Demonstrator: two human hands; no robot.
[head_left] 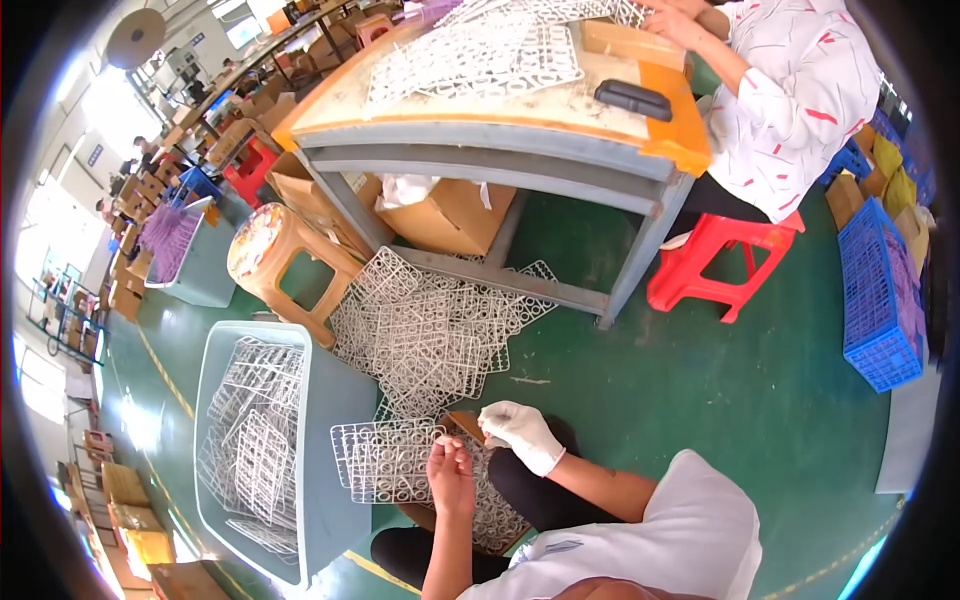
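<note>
My bare left hand [452, 478] has its fingers pinched at the right edge of a white plastic lattice frame [385, 462] with rows of small rings. The frame is held level beside the bin. My right hand [522, 434], in a white glove, is closed just right of the left one; whatever its fingers hold is too small to make out. Below both hands, between my legs, a cardboard box [460, 418] contains many small ring-like pieces [497, 515]. A heap of similar lattice frames [425, 325] lies on the floor ahead.
At my left stands a grey-blue bin [335, 470] with more frames inside. Beyond it is a tan stool [290, 255]. A worktable [480, 135] bears further frames. A co-worker [800, 100] sits there on a red stool [725, 260]. A blue crate [880, 300] is at far right.
</note>
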